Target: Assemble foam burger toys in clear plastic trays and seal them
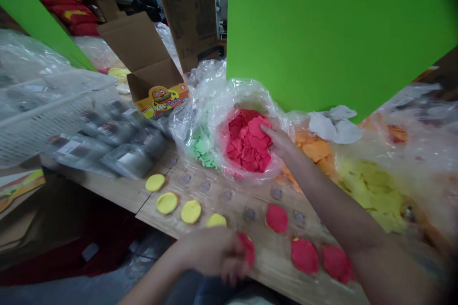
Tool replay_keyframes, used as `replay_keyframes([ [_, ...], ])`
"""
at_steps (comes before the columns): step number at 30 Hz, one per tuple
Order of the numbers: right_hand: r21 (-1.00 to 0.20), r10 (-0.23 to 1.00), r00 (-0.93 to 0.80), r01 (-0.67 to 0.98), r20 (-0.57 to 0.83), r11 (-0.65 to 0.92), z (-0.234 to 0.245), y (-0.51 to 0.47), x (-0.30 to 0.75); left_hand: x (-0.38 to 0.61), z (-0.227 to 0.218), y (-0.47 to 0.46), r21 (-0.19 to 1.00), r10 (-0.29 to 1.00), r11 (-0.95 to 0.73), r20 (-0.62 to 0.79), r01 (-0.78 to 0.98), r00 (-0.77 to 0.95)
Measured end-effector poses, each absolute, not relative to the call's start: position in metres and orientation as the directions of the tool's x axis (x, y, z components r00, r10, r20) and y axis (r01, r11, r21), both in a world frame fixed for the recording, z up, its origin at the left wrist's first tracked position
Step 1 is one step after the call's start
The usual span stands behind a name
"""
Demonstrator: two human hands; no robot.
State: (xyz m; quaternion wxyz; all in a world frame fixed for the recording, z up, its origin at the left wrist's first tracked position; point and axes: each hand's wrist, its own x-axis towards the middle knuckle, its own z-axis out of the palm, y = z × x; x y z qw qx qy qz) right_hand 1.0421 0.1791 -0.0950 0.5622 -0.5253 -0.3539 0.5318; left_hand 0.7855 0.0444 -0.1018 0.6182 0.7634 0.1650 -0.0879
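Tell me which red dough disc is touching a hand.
The ragged red dough disc held in the left hand; the other three red discs lie apart on the wooden board.

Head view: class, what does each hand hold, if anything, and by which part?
The left hand grips a flat red clay piece by its edge. The right hand touches red clay in a plastic bag; no hold shows.

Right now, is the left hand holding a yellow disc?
No, the left hand holds a flat red piece over the wooden board, and the yellow discs lie apart from it.
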Motion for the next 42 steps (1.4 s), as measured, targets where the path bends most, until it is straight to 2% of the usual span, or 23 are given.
replay_keyframes([
  [1, -0.962, 0.967, 0.165, -0.227, -0.194, -0.154, -0.101, 0.175, 1.040, 0.779, -0.111, 0.032, 0.896, -0.009, -0.176, -0.416, 0.408, 0.909],
  [2, -0.958, 0.962, 0.158, -0.216, -0.224, -0.188, -0.106, 0.171, 1.039, 0.775, -0.120, 0.021, 0.877, -0.025, -0.208, -0.449, 0.434, 0.893],
  [3, -0.955, 0.955, 0.158, -0.201, -0.251, -0.217, -0.110, 0.167, 1.037, 0.773, -0.130, 0.011, 0.860, 0.009, -0.245, -0.459, 0.447, 0.888],
  [7, -0.969, 0.945, 0.225, -0.117, -0.238, -0.216, -0.114, 0.161, 1.032, 0.771, -0.151, -0.005, 0.822, 0.358, -0.298, -0.375, 0.485, 0.855],
  [9, -0.982, 0.947, 0.263, -0.077, -0.184, -0.170, -0.109, 0.161, 1.030, 0.773, -0.147, -0.001, 0.828, 0.408, -0.261, -0.371, 0.496, 0.834],
  [11, -0.995, 0.946, 0.317, 0.040, -0.073, -0.091, -0.102, 0.159, 1.025, 0.781, -0.136, 0.012, 0.892, 0.423, -0.150, -0.332, 0.427, 0.843],
  [13, -0.952, 0.922, 0.357, 0.305, 0.150, 0.036, -0.096, 0.153, 1.015, 0.801, -0.122, 0.036, 0.975, 0.549, 0.084, -0.216, 0.204, 0.807],
  [14, -0.881, 0.900, 0.331, 0.461, 0.282, 0.107, -0.094, 0.147, 1.008, 0.815, -0.115, 0.052, 0.977, 0.674, 0.214, -0.164, 0.022, 0.720],
  [15, -0.782, 0.879, 0.264, 0.599, 0.397, 0.173, -0.092, 0.140, 1.000, 0.831, -0.110, 0.070, 0.931, 0.769, 0.316, -0.138, -0.184, 0.624],
  [16, -0.678, 0.867, 0.166, 0.697, 0.471, 0.235, -0.090, 0.133, 0.992, 0.847, -0.106, 0.089, 0.851, 0.801, 0.398, -0.142, -0.341, 0.582],
  [17, -0.598, 0.867, 0.063, 0.748, 0.494, 0.287, -0.088, 0.125, 0.985, 0.862, -0.104, 0.107, 0.759, 0.837, 0.445, -0.162, -0.476, 0.523],
  [19, -0.492, 0.880, -0.130, 0.787, 0.457, 0.372, -0.083, 0.112, 0.976, 0.884, -0.103, 0.138, 0.601, 0.904, 0.423, -0.225, -0.679, 0.364],
  [21, -0.475, 0.885, -0.217, 0.778, 0.412, 0.411, -0.075, 0.107, 0.978, 0.892, -0.107, 0.155, 0.536, 0.907, 0.422, -0.249, -0.731, 0.341],
  [23, -0.518, 0.891, -0.139, 0.771, 0.433, 0.372, -0.067, 0.114, 0.989, 0.890, -0.110, 0.162, 0.499, 0.842, 0.532, -0.226, -0.684, 0.490],
  [25, -0.590, 0.906, -0.008, 0.757, 0.423, 0.281, -0.061, 0.130, 1.003, 0.885, -0.112, 0.163, 0.454, 0.697, 0.685, -0.185, -0.569, 0.692],
  [26, -0.637, 0.932, 0.030, 0.737, 0.362, 0.224, -0.060, 0.139, 1.009, 0.883, -0.112, 0.164, 0.441, 0.606, 0.752, -0.171, -0.490, 0.777],
  [28, -0.752, 0.990, 0.004, 0.650, 0.144, 0.107, -0.063, 0.157, 1.019, 0.881, -0.111, 0.166, 0.432, 0.460, 0.830, -0.173, -0.352, 0.871],
  [30, -0.872, 0.999, -0.027, 0.489, -0.016, 0.000, -0.069, 0.168, 1.024, 0.879, -0.111, 0.169, 0.430, 0.385, 0.859, -0.185, -0.278, 0.904],
  [31, -0.920, 0.999, -0.019, 0.391, -0.032, -0.022, -0.071, 0.171, 1.025, 0.877, -0.112, 0.170, 0.429, 0.375, 0.862, -0.177, -0.271, 0.910],
  [33, -0.981, 0.999, 0.039, 0.195, 0.027, 0.019, -0.073, 0.169, 1.022, 0.870, -0.113, 0.168, 0.432, 0.384, 0.854, -0.145, -0.291, 0.912],
  [35, -0.992, 0.991, 0.085, 0.078, 0.102, 0.095, -0.069, 0.161, 1.016, 0.860, -0.115, 0.160, 0.452, 0.416, 0.833, -0.128, -0.320, 0.900],
  [39, -0.977, 0.968, 0.141, 0.082, 0.207, 0.197, -0.054, 0.131, 0.998, 0.828, -0.113, 0.123, 0.536, 0.595, 0.728, -0.183, -0.428, 0.783],
  [42, -0.972, 0.968, 0.137, 0.138, 0.211, 0.192, -0.056, 0.107, 0.986, 0.788, -0.110, 0.087, 0.596, 0.753, 0.603, -0.207, -0.529, 0.625],
])
